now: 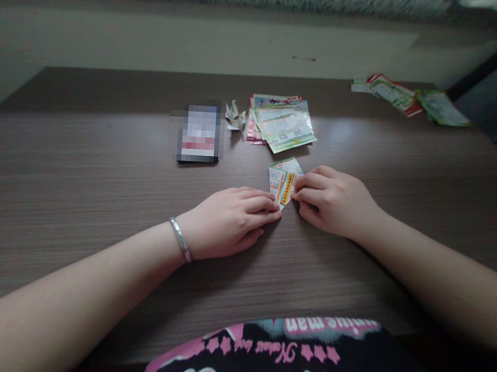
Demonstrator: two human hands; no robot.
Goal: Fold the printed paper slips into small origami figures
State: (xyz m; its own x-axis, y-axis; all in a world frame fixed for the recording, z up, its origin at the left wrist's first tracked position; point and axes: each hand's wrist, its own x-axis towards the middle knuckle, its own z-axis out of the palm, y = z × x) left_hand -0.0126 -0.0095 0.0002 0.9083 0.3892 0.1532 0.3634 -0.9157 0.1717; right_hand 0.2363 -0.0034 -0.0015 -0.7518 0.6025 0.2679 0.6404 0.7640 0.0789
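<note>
A small printed paper point(281, 179), folded to a point at its lower end, lies on the table between my hands. My left hand point(231, 221), wearing a silvery bracelet point(180, 239), holds down its lower left edge with fingers together; the thumb rests lower, apart from the paper. The fingers of my right hand point(338, 200) are bent and pinch the paper's right edge, hiding part of it. Beyond the hands are a folded paper figure with pointed tips point(235, 116) and a stack of printed leaflets point(284, 121).
A dark-edged flat device with a blurred screen point(199, 133) lies left of the paper figure. More printed papers point(397, 97) are spread at the table's far right corner. The wood-grain table point(84, 176) meets a pale wall point(177, 41) at the back.
</note>
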